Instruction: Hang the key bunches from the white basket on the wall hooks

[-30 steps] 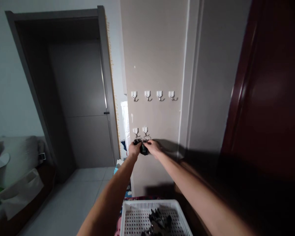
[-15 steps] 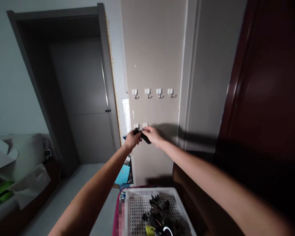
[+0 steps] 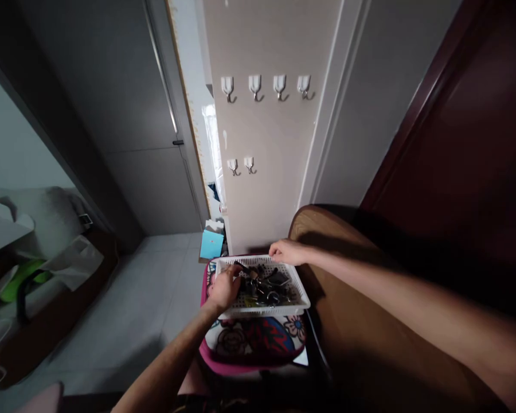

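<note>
A white perforated basket [image 3: 262, 311] holds a jumble of dark keychains [image 3: 269, 287] with metal rings. My left hand [image 3: 226, 285] reaches over the basket's left side, its fingers closed at a black keychain [image 3: 239, 265]; most of the grip is hidden by the hand. My right hand [image 3: 284, 252] is at the basket's far rim with curled fingers, and what they hold, if anything, is hidden. Two lower white hooks [image 3: 249, 165] on the beige wall panel hang bare, beneath an upper row of several white hooks [image 3: 254, 86].
Under the basket stands a pink-edged stool [image 3: 258, 344] with a flowered top. A curved brown wooden board [image 3: 331, 258] is close on the right. Beyond the panel's left edge sits a light blue box [image 3: 211, 244]. A grey door [image 3: 146, 172] is at the left.
Both hands have come down from the lower hooks, where they held a black keychain, to the basket. The view has tilted downward, and the two lower hooks now show fully.
</note>
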`<state>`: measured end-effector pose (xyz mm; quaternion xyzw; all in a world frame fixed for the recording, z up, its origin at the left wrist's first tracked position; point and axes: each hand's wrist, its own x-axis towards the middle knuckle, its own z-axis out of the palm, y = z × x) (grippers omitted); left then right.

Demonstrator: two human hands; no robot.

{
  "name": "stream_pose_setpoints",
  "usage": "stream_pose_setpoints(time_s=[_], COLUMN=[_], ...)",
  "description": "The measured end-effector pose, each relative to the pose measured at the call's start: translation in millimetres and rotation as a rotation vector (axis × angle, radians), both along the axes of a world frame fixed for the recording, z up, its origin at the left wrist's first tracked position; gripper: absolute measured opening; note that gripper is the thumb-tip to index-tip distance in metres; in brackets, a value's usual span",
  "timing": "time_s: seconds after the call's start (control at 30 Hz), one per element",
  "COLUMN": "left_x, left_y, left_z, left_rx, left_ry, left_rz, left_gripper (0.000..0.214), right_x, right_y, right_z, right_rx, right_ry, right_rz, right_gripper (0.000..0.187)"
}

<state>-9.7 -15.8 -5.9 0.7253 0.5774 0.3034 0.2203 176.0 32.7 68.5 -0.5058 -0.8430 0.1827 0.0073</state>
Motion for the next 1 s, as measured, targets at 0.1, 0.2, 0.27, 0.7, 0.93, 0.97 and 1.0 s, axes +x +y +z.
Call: stream_pose_setpoints(time_s=[0.1,0.2,0.27,0.7,0.93,0.97,1.0], left_x=[1,3,2,-3,5,5,3], left_y=[-3,-5,-4,-1,-5,-5,-4], left_z=[-0.2,-1.1,-1.7,-1.3,-0.5,-1.1,-1.8], left_rx=[0.039,0.033,0.024,-0.019,-0.065,-0.039,-0.013], left_ry=[0.051,0.044,-0.013,-0.033,0.233,0.184,0.125], left_rz=[-0.090,-0.100,-0.085,0.016,0.000,0.008,0.022], left_gripper=[0.026,0.023,0.021,0.020,0.033,0.033,0.033], right_x=[-2,-6,-8,-14,-14,-14,-14], right_y=[-1,-10,-16,-23,-24,-24,-24], right_z=[-1.2,-8.5,-13.3,-26.3,-28.1,-27.8,-27.6], right_rx=[-0.074,-0.091,-0.089,-0.126,-0.098,-0.101,-0.102], right_ry=[-0.012,-0.039,-0.087,-0.177,-0.182,-0.176,-0.176], right_rz=[0.067,0.148,0.168,0.245,0.193,0.194,0.197], right_gripper=[0.022,0.021,0.023,0.017,0.014,0.014,0.014])
